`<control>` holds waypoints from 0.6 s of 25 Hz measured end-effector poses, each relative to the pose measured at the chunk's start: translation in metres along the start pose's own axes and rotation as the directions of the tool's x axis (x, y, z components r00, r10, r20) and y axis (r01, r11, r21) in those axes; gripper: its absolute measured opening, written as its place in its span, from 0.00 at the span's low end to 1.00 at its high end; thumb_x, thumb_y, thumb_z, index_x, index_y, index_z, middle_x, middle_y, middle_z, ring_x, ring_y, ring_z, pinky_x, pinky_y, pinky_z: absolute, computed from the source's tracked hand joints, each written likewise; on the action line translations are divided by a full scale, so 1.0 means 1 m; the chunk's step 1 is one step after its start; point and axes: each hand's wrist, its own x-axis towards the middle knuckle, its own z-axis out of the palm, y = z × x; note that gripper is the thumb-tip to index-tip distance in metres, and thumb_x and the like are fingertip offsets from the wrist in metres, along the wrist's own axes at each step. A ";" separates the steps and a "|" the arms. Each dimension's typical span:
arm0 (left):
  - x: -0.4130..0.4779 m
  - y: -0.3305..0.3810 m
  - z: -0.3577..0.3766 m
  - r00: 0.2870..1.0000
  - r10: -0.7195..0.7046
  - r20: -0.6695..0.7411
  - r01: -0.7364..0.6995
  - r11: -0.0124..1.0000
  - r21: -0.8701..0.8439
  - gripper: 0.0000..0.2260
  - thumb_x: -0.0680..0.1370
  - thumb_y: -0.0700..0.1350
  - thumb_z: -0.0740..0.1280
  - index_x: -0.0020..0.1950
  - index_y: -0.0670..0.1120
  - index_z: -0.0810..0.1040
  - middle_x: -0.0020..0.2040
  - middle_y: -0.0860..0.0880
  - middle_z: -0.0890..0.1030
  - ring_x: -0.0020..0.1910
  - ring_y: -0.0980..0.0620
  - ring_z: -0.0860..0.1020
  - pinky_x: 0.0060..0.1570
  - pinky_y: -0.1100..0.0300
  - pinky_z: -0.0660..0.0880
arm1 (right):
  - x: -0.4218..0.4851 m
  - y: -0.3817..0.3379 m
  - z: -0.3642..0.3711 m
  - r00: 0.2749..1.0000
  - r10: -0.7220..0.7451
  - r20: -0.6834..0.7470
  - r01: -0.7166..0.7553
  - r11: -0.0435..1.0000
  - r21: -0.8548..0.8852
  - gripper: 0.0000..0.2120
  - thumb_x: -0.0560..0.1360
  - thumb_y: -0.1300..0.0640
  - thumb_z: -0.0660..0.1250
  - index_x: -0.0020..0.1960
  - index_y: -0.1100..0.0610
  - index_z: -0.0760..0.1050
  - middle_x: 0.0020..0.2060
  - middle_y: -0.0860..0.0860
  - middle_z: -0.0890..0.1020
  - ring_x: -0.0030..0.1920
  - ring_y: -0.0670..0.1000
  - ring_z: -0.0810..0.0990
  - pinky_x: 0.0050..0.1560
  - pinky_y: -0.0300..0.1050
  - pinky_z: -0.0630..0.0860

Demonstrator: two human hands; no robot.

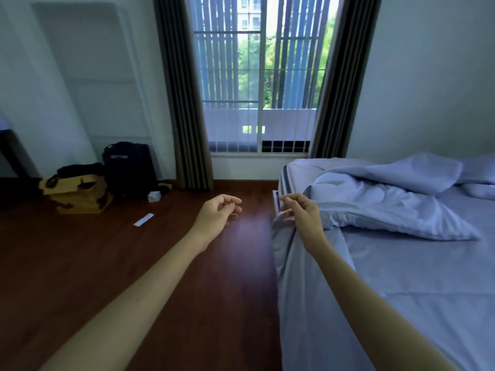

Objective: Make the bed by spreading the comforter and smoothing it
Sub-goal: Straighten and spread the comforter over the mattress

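Observation:
The light blue comforter [380, 199] lies crumpled in a heap across the far half of the bed [401, 277], which is covered by a matching blue sheet. My right hand [302, 212] is at the bed's left edge, fingers pinched on a fold of the comforter's near corner. My left hand [217, 212] hovers over the floor to the left of the bed, fingers loosely curled and holding nothing. A pillow [479, 170] shows at the far right, partly hidden by the comforter.
Dark wooden floor [134, 263] runs along the left of the bed. A black backpack [128, 167], a brown paper bag [77, 194] and a white paper strip [144, 219] lie by the far wall. Window [257, 76] with dark curtains stands ahead.

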 end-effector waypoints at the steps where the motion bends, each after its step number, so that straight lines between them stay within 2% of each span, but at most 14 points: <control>1: 0.026 -0.007 0.005 1.000 -0.003 0.028 0.004 1.000 -0.009 0.10 0.81 0.38 0.58 0.55 0.42 0.78 0.41 0.52 0.80 0.38 0.57 0.78 0.35 0.69 0.72 | 0.016 0.009 -0.003 1.000 0.008 -0.030 -0.008 1.000 -0.008 0.10 0.78 0.64 0.62 0.42 0.56 0.79 0.31 0.49 0.79 0.29 0.46 0.76 0.30 0.36 0.73; 3: 0.081 -0.017 0.014 0.994 0.011 0.106 -0.010 1.000 -0.004 0.10 0.81 0.38 0.58 0.54 0.42 0.78 0.41 0.52 0.80 0.38 0.58 0.78 0.35 0.68 0.71 | 0.050 0.024 -0.006 0.994 0.029 -0.104 -0.033 0.999 -0.040 0.09 0.78 0.64 0.61 0.43 0.57 0.78 0.32 0.51 0.78 0.29 0.45 0.76 0.29 0.35 0.72; 5: 0.137 -0.023 0.023 0.980 0.048 0.193 -0.050 0.999 0.006 0.10 0.81 0.37 0.58 0.54 0.41 0.78 0.41 0.51 0.80 0.34 0.62 0.78 0.33 0.72 0.71 | 0.087 0.038 -0.010 0.980 0.035 -0.198 -0.052 0.996 -0.078 0.08 0.78 0.63 0.61 0.44 0.58 0.78 0.33 0.52 0.79 0.30 0.45 0.76 0.31 0.37 0.73; 7: 0.191 -0.025 0.031 0.958 0.079 0.276 -0.089 0.996 0.023 0.09 0.81 0.35 0.57 0.54 0.39 0.77 0.40 0.49 0.79 0.29 0.67 0.78 0.29 0.76 0.70 | 0.120 0.047 -0.016 0.951 0.030 -0.307 -0.065 0.992 -0.105 0.08 0.78 0.62 0.61 0.45 0.58 0.78 0.33 0.52 0.79 0.32 0.47 0.77 0.33 0.39 0.73; 9: 0.239 -0.022 0.040 0.925 0.093 0.368 -0.120 0.991 0.052 0.09 0.81 0.35 0.57 0.53 0.39 0.77 0.40 0.49 0.79 0.29 0.66 0.78 0.28 0.76 0.70 | 0.144 0.054 -0.026 0.911 0.032 -0.410 -0.086 0.990 -0.114 0.08 0.78 0.62 0.61 0.45 0.57 0.79 0.33 0.52 0.79 0.33 0.48 0.78 0.34 0.40 0.74; 13: 0.319 -0.014 0.087 0.800 0.150 0.580 -0.257 0.960 0.107 0.10 0.80 0.36 0.58 0.48 0.45 0.78 0.40 0.52 0.81 0.38 0.55 0.78 0.33 0.74 0.72 | 0.169 0.065 -0.058 0.806 0.032 -0.592 -0.114 0.988 -0.102 0.10 0.78 0.63 0.61 0.43 0.56 0.79 0.31 0.51 0.79 0.30 0.48 0.77 0.31 0.39 0.72; 15: 0.339 -0.014 0.128 0.706 0.183 0.684 -0.331 0.939 0.091 0.10 0.80 0.36 0.59 0.46 0.48 0.77 0.40 0.52 0.81 0.38 0.54 0.78 0.38 0.69 0.74 | 0.173 0.072 -0.081 0.724 0.043 -0.689 -0.144 0.986 -0.089 0.10 0.78 0.65 0.60 0.43 0.58 0.79 0.30 0.52 0.78 0.28 0.46 0.76 0.29 0.38 0.72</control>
